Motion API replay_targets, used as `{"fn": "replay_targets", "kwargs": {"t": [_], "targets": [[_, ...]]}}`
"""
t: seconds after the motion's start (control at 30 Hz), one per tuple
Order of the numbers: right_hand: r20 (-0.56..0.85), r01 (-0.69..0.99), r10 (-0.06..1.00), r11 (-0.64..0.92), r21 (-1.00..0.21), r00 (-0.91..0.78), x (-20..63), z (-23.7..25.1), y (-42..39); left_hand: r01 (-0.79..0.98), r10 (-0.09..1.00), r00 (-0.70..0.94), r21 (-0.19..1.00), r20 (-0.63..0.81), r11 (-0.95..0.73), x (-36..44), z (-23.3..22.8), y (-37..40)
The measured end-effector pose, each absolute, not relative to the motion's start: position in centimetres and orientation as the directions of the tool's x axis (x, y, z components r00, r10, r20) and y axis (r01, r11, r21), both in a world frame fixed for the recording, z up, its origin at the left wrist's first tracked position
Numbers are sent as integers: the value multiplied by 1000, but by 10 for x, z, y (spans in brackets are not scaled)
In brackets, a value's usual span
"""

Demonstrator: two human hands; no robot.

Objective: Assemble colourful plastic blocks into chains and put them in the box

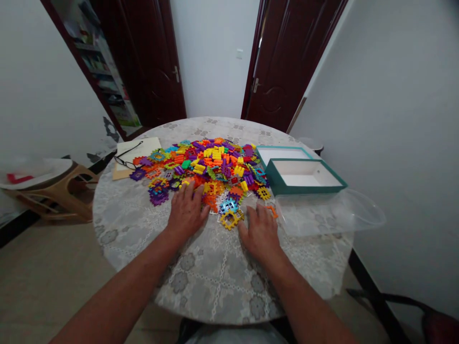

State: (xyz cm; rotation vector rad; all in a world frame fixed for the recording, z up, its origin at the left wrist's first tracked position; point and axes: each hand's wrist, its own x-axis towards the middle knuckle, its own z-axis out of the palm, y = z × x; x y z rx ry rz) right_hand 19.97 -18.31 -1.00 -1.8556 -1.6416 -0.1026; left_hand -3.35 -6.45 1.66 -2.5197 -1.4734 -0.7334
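A broad heap of colourful plastic building pieces [215, 157] lies on the round table, in yellow, orange, purple, blue and green. My left hand [186, 210] rests at the heap's near left edge, its fingers stretched out and touching pieces. On the cloth right of the heap's near tip lies my right hand [261, 229], palm down with the fingers apart. Between the two hands are a yellow toothed square piece [229, 220] and a light blue one [228, 206]. A small orange piece [272, 211] sits by my right fingertips. Neither hand holds anything.
Right of the heap stand a green open box [304, 188] with a white inside and, behind it, another shallow box part [283, 147]. A clear plastic container [322, 215] lies before them. Glasses [125, 162] rest on papers [150, 142] at the left. A wooden stool [53, 191] stands beyond.
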Motion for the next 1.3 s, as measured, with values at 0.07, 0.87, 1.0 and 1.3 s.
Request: {"fn": "replay_targets", "kwargs": {"t": [0.07, 0.87, 1.0, 1.3], "targets": [[455, 903, 866, 7, -429, 209, 198, -18, -179, 824, 765, 405, 163, 501, -543, -35, 11, -64], [567, 716, 811, 480, -507, -142, 172, -8, -107, 707, 709, 515, 228, 482, -669, -41, 0, -68], [555, 702, 814, 496, -511, -172, 173, -5, -108, 713, 710, 512, 222, 483, -665, -42, -1, -70], [550, 691, 825, 474, -546, -130, 174, -15, -100, 665, 736, 523, 335, 430, -667, -45, 0, -72]]}}
